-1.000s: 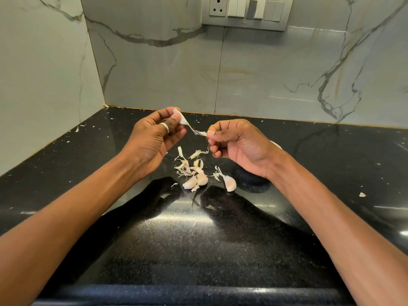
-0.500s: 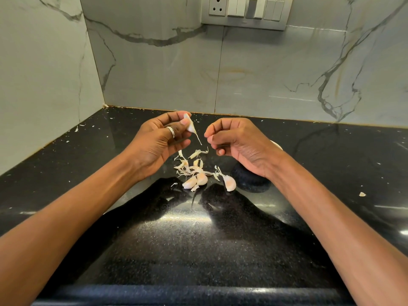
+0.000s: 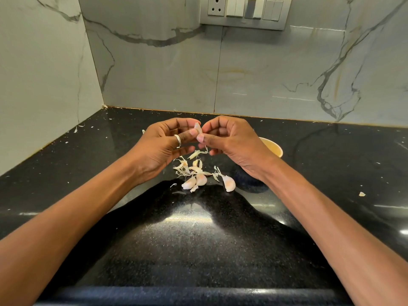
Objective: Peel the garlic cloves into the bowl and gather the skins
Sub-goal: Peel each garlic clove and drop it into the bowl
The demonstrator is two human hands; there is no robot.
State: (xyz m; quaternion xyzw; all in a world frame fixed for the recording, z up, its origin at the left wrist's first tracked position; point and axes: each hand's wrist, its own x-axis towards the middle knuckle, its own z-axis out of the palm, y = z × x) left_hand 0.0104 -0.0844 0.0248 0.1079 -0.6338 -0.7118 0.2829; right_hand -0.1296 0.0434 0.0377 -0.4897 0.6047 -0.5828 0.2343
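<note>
The left hand (image 3: 164, 146) and the right hand (image 3: 231, 140) meet over the counter (image 3: 198, 250) and pinch one garlic clove (image 3: 197, 129) between them. Under the hands, a bit nearer the person, a heap of skins (image 3: 187, 167) lies on the counter, with three cloves (image 3: 201, 179) at its near side. The bowl (image 3: 272, 147) sits behind the right hand. The switch plate (image 3: 245, 12) is up on the back wall

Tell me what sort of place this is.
Most likely a home kitchen corner: a polished black stone countertop meets a marble-look backsplash carrying a socket-and-switch panel, and garlic cloves with loose skins lie near a small bowl.
</note>
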